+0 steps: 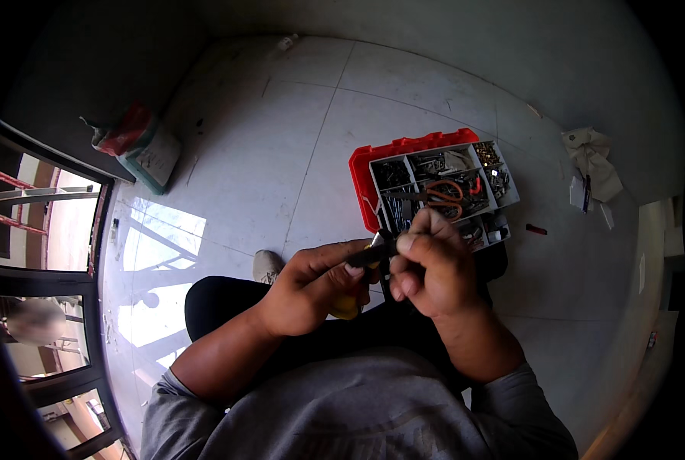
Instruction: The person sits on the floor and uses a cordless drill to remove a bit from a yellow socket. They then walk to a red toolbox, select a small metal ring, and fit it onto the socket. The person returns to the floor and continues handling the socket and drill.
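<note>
My left hand (300,295) is closed around a yellow-handled tool (346,309) with a shiny metal part; its exact kind is hidden by my fingers. The same hand also grips a flat dark strip (371,254) under the thumb. At the strip's other end, the thumb and fingers of my right hand (438,264) are closed in a pinch. Just beyond both hands sits a red organizer box (363,188) with pale compartments of screws and small metal parts. Scissors with orange handles (443,195) lie across its compartments.
A red and white bag (147,149) stands by the left wall near glazed door panels (39,207). On the tiled floor (304,123), a small dark red object (536,229) lies right of the box. Crumpled pale paper or cloth (594,165) lies farther right. My shoe (266,266) shows left of my hands.
</note>
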Demonstrator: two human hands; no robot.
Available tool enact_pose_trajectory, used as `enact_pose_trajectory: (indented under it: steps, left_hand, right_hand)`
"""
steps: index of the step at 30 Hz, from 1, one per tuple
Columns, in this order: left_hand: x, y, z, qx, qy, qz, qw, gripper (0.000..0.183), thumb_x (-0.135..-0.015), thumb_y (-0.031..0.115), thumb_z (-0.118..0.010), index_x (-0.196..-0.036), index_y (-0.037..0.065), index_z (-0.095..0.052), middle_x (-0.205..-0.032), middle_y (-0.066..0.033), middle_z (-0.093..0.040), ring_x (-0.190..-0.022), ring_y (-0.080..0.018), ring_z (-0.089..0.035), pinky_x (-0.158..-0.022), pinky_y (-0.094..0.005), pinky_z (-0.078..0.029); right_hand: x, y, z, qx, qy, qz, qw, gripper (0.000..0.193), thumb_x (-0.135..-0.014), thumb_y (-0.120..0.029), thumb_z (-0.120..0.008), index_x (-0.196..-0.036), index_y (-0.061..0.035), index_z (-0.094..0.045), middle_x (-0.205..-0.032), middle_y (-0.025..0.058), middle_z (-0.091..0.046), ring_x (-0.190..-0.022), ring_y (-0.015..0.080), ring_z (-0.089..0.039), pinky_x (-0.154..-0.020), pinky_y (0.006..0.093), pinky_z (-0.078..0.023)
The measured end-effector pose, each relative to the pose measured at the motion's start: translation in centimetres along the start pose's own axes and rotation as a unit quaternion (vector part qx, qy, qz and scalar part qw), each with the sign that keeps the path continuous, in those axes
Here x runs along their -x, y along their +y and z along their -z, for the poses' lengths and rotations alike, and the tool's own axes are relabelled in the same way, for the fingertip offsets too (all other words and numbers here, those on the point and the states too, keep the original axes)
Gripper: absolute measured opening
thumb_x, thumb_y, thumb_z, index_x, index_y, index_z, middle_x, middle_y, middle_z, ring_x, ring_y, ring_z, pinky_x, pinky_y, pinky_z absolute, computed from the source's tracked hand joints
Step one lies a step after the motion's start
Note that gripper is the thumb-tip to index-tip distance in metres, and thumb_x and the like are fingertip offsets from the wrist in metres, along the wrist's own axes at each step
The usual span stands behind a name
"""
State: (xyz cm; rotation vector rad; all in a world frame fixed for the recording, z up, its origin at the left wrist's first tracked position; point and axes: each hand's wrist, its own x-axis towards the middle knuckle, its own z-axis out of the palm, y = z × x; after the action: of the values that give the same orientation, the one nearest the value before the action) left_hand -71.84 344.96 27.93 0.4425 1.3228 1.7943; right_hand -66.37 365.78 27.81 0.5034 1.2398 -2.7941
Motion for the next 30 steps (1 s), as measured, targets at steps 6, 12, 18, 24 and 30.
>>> enact_pose_trajectory:
  steps: [6, 12, 18, 24, 30]
  left_hand:
    - [-0.2, 0.4, -0.3, 0.032, 0.005, 0.027, 0.999, 0.04, -0.11, 0.026, -0.05, -0.139, -0.001, -0.056, -0.106, -0.0056, -0.064, -0.091, -0.0135, -0.063, -0.083, -0.0306, -0.053]
    - [-0.3, 0.1, 0.0, 0.107, 0.013, -0.002, 0.994, 0.039, -0.11, 0.023, -0.047, -0.142, 0.0, -0.052, -0.113, -0.0079, -0.065, -0.097, -0.0164, -0.064, -0.09, -0.0329, -0.052]
    - [-0.1, -0.1, 0.0, 0.129, 0.02, -0.006, 0.991, 0.038, -0.109, 0.022, -0.048, -0.139, -0.002, -0.052, -0.116, -0.0141, -0.066, -0.102, -0.0232, -0.066, -0.094, -0.0398, -0.052]
    - [0.0, -1.1, 0.3, 0.084, 0.039, -0.023, 0.995, 0.042, -0.11, 0.017, -0.045, -0.147, -0.002, -0.047, -0.122, -0.0163, -0.065, -0.109, -0.0259, -0.065, -0.099, -0.0432, -0.051]
    - [0.1, -0.8, 0.5, 0.102, 0.026, -0.028, 0.994, 0.04, -0.11, 0.016, -0.048, -0.147, 0.0, -0.051, -0.119, -0.0069, -0.067, -0.111, -0.0145, -0.062, -0.099, -0.0315, -0.049]
  right_hand:
    - [-0.2, 0.3, -0.4, -0.1, 0.059, 0.117, 0.986, 0.017, -0.095, -0.011, -0.06, -0.087, -0.0082, -0.045, -0.066, 0.0137, -0.059, -0.047, 0.0193, -0.054, -0.049, 0.0382, -0.053]
    - [0.8, 1.7, -0.3, -0.077, -0.003, 0.067, 0.995, 0.017, -0.094, -0.009, -0.057, -0.085, -0.0083, -0.042, -0.061, 0.0126, -0.055, -0.047, 0.0196, -0.053, -0.048, 0.0372, -0.051]
    - [0.9, 1.6, -0.2, -0.087, 0.038, 0.037, 0.995, 0.017, -0.093, -0.011, -0.059, -0.086, -0.0078, -0.044, -0.067, 0.0136, -0.061, -0.047, 0.0175, -0.054, -0.046, 0.0371, -0.052]
    - [0.9, 2.0, -0.7, -0.097, 0.007, -0.01, 0.995, 0.017, -0.092, -0.011, -0.062, -0.088, -0.0072, -0.046, -0.07, 0.0146, -0.063, -0.048, 0.0185, -0.056, -0.05, 0.039, -0.053]
    - [0.7, 2.2, -0.9, -0.081, 0.0, -0.007, 0.997, 0.018, -0.093, -0.012, -0.062, -0.09, -0.0065, -0.045, -0.075, 0.0183, -0.066, -0.049, 0.0202, -0.057, -0.05, 0.0397, -0.054]
